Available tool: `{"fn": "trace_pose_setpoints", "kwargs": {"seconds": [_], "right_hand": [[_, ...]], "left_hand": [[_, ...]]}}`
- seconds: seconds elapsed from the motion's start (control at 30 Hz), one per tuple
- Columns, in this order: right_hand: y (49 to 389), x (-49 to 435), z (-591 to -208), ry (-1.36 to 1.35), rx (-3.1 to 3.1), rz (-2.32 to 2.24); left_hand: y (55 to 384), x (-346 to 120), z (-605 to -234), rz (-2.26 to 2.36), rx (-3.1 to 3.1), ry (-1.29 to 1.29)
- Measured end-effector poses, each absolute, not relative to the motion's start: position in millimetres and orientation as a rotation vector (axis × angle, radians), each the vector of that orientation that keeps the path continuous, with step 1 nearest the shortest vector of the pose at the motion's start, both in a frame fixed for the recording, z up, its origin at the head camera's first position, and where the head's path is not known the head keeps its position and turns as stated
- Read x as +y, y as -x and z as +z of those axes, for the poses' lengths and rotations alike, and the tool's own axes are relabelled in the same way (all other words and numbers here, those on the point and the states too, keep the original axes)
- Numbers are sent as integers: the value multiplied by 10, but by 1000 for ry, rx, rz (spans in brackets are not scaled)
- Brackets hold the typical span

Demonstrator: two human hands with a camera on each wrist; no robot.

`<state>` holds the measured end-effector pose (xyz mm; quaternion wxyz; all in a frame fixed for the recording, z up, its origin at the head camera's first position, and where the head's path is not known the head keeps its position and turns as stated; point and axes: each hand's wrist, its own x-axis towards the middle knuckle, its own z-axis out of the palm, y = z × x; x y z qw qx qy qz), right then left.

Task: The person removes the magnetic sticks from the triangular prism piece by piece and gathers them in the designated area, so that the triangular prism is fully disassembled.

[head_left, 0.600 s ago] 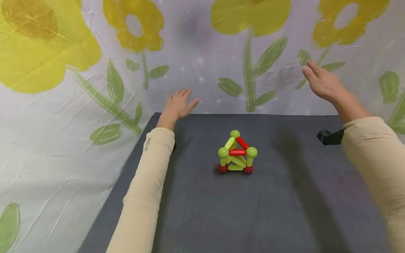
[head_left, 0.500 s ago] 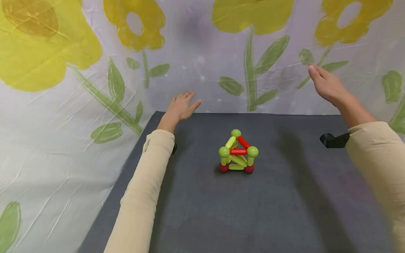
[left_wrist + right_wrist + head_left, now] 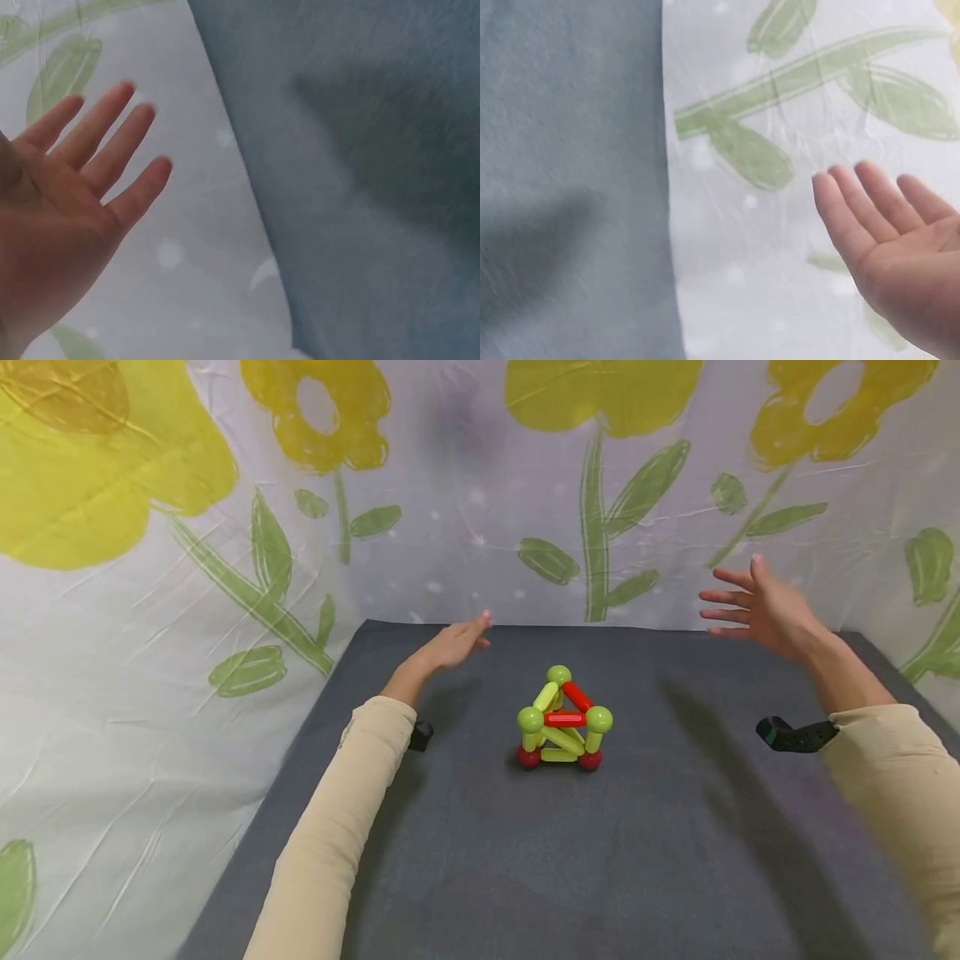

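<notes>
Clearance matters: with left grip [image 3: 452, 646] and right grip [image 3: 771, 610] empty and unclenched, I should avoid jolting the ball-and-rod frame [image 3: 565, 719].

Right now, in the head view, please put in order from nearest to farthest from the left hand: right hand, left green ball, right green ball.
1. Left green ball, on the side toward the left hand.
2. Right green ball, across the front red bar.
3. Right hand, far to the right.
</notes>
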<state>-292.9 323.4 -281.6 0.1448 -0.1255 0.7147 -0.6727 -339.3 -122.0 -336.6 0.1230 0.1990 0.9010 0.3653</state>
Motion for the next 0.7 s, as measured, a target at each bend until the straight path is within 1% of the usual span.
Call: {"fn": "trace_pose_setpoints", "kwargs": {"seconds": [0.17,0.4,0.7], "right_hand": [[2905,3190,-3047,447,1752,-2066],[2877,3091,-3391,423,1609,-2054],[2818,2931,-3778,423,1136,-2140]], "left_hand": [[3293,-1155,-3509,1189,2419,-588],[3144,-1041,-3707,1323,2338,-581],[2891,-913,-3835,1431,2223,-541]]}}
